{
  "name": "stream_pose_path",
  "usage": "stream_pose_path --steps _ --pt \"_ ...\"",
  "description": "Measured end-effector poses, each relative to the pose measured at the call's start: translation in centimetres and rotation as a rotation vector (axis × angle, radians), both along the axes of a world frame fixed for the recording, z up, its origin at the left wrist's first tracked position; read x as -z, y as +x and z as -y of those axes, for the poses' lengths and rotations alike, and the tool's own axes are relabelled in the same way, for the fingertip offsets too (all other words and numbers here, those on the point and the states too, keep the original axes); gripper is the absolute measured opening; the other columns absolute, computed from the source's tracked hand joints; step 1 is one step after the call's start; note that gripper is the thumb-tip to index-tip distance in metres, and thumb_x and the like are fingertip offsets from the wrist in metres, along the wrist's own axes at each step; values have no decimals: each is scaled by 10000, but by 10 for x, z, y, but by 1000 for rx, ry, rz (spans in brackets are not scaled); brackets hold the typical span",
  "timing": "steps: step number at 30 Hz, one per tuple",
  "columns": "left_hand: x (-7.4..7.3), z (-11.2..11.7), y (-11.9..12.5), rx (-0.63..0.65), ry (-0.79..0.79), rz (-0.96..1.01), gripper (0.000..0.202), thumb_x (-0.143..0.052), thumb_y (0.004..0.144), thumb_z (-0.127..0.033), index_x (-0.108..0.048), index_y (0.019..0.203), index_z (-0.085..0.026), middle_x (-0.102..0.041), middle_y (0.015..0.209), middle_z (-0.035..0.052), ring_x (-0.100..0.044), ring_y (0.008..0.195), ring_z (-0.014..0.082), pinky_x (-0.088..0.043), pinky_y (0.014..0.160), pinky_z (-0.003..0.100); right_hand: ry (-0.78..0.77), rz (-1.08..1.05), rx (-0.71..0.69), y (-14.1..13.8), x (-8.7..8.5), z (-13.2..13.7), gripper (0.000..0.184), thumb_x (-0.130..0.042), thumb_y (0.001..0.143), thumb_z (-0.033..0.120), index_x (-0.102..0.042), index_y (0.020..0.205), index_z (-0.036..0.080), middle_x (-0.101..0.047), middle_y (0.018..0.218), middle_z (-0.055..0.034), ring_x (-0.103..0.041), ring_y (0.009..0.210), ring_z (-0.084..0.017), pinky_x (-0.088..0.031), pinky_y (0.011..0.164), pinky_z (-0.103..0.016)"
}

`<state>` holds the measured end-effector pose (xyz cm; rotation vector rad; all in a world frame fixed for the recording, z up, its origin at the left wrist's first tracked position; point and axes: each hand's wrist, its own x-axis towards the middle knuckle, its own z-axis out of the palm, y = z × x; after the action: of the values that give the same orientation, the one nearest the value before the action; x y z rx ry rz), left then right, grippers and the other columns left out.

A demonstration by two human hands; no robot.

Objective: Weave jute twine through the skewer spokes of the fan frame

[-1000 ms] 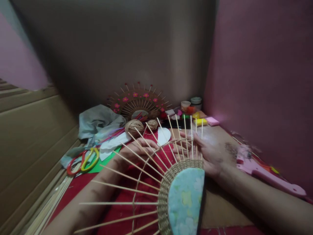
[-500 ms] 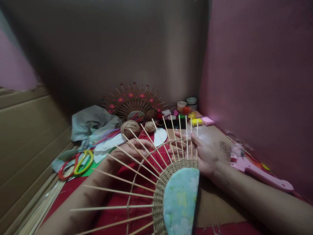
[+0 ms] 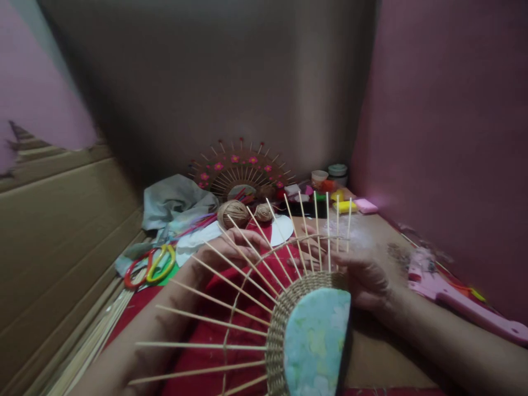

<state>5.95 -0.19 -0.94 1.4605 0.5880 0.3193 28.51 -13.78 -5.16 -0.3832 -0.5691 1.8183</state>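
Note:
A half-round fan frame [image 3: 275, 335] is held up in front of me, tilted. It has a blue-green patterned half-disc [image 3: 315, 341], a band of woven twine round that, and thin wooden sticks spreading outward. A single strand of twine [image 3: 243, 286] runs in an arc across the sticks. My right hand [image 3: 367, 278] grips the frame at its upper right end, its fingers reaching behind the sticks. My left hand [image 3: 243, 245] is behind the upper left sticks, fingers closed near the twine arc; the sticks partly cover its fingertips.
Balls of twine [image 3: 233, 213] and a white half-disc [image 3: 282, 230] lie behind the frame. Scissors [image 3: 160, 264] lie at left by a cardboard wall [image 3: 61, 220]. A pink glue gun [image 3: 462, 305] is at right. A flowered fan piece [image 3: 243, 165] stands at the back.
The view has turned slightly left, so everything sits further right. My right thumb has moved down from the outer sticks toward the woven band. My left hand stays near the twine arc.

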Motion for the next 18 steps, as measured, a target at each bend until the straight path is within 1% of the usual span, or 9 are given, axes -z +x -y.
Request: stream_pose_path --steps 1,3,6,8,10,12,15,18 --pt "0 0 0 -7 -2 9 240 -730 571 -212 -706 794 -129 -610 578 30 -493 474 82 -373 451 192 5 11 -2 -1 0 1 592 -550 692 105 -436 1249 269 -606 1134 -34 -585 972 -215 -340 930 -445" --pt "0 -1 -1 -7 10 22 188 -724 574 -195 -709 750 -131 -615 568 30 -513 485 92 -390 472 201 1 30 -8 -2 -1 1 549 -524 707 105 -454 1233 249 -609 1128 -49 -590 967 -222 -347 926 -449" --pt "1 -5 -4 31 70 14 95 -708 594 -190 -710 661 -123 -593 526 30 -505 476 98 -389 474 216 -30 58 -25 -1 -2 0 401 -474 787 184 -492 1186 217 -633 1067 -75 -595 961 -229 -352 917 -457" --pt "1 -10 -8 63 132 15 100 -710 594 -196 -719 662 -123 -609 572 47 -523 517 116 -393 493 230 -42 64 -20 0 -2 -1 355 -424 832 214 -489 1181 229 -642 1039 -69 -601 948 -219 -352 916 -461" --pt "0 -16 -15 93 212 16 108 -710 600 -201 -727 677 -128 -621 621 61 -533 568 131 -398 525 244 -41 59 -7 0 -3 -2 361 -380 862 223 -454 1214 254 -635 1054 -58 -603 946 -211 -346 921 -467" --pt "-2 -22 -23 113 282 10 95 -700 614 -199 -731 679 -136 -619 632 61 -526 585 132 -399 549 254 -41 55 4 0 -5 -3 382 -345 880 226 -408 1254 275 -620 1087 -56 -605 946 -211 -345 921 -468" --pt "-7 -31 -36 116 365 12 88 -712 592 -187 -733 671 -155 -621 616 59 -532 616 153 -416 602 281 -66 41 9 0 -7 -4 388 -299 899 241 -378 1278 263 -609 1106 -71 -613 933 -224 -357 905 -477" --pt "-11 -38 -50 100 408 11 82 -716 584 -199 -725 648 -148 -619 620 66 -533 639 165 -423 629 296 -103 18 12 0 -9 -5 383 -279 906 243 -389 1273 238 -597 1133 -76 -610 943 -234 -356 910 -477"
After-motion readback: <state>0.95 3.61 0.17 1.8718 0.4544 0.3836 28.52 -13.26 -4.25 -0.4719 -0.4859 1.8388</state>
